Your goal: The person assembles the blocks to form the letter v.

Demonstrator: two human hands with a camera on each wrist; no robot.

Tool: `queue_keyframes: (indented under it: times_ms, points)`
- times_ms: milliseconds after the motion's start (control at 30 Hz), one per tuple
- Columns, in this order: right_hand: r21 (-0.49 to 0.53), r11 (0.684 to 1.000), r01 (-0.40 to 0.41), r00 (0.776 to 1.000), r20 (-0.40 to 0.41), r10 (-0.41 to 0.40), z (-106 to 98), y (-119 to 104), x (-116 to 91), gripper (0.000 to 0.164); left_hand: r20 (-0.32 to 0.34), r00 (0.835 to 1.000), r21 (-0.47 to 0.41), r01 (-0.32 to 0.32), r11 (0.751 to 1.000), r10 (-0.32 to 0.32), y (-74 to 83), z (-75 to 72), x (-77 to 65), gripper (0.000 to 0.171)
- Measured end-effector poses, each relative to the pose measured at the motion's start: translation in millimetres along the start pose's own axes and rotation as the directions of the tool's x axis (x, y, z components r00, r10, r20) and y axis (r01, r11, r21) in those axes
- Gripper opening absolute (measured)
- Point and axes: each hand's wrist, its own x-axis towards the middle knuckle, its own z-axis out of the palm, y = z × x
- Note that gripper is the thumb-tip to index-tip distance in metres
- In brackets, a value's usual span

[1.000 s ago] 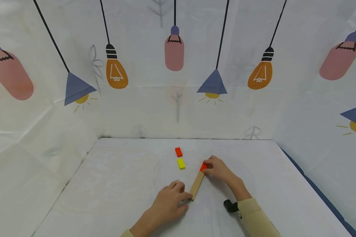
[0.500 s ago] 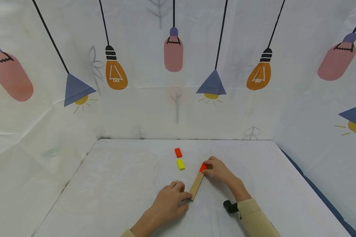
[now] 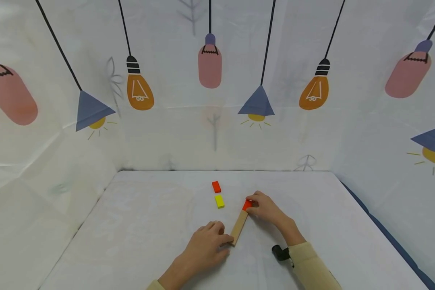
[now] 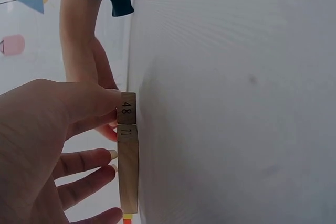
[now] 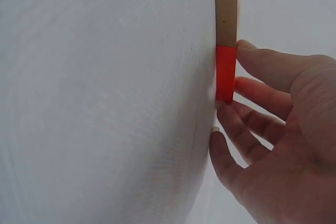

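Note:
A plain wooden bar [image 3: 239, 228] lies slantwise on the white table, end to end with a red block [image 5: 226, 73]. My right hand [image 3: 266, 207] holds this red block at the bar's far end, thumb on one side and fingers on the other, its thumb tip close to the joint in the right wrist view. At the near end, a finger of my left hand [image 3: 206, 247] touches the wood, with the other fingers loosely bent. In the left wrist view, the wooden bar [image 4: 128, 177] shows the printed numbers 48 and 71.
Beyond the left hand, a loose red block [image 3: 216, 187] and a yellow block [image 3: 219, 201] lie one behind the other. A dark wrist device [image 3: 280, 253] juts from the right sleeve. A white sheet [image 3: 181, 137] printed with lamps hangs behind the table's back edge.

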Motion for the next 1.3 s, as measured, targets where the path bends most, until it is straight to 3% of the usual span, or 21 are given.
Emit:
queue_keyframes:
  times_ms: [633,1000,1300]
  points:
    - [0.005,1.000,-0.023,1.000,0.005,0.023,-1,-1,-2,0.038,-0.065,0.997,-0.048,-0.047,0.998,0.043,-7.7,-4.7,3.7,0.020]
    - [0.018,0.999,-0.035,0.999,0.004,0.035,-2,-3,-2,0.038,-0.068,0.998,-0.079,-0.026,0.997,0.021,-20.1,-0.9,9.9,0.021]
    - [0.010,0.998,-0.060,0.998,0.017,0.060,1,1,1,0.038,-0.057,0.998,-0.071,0.016,0.997,-0.020,-31.4,-12.1,18.0,0.024]
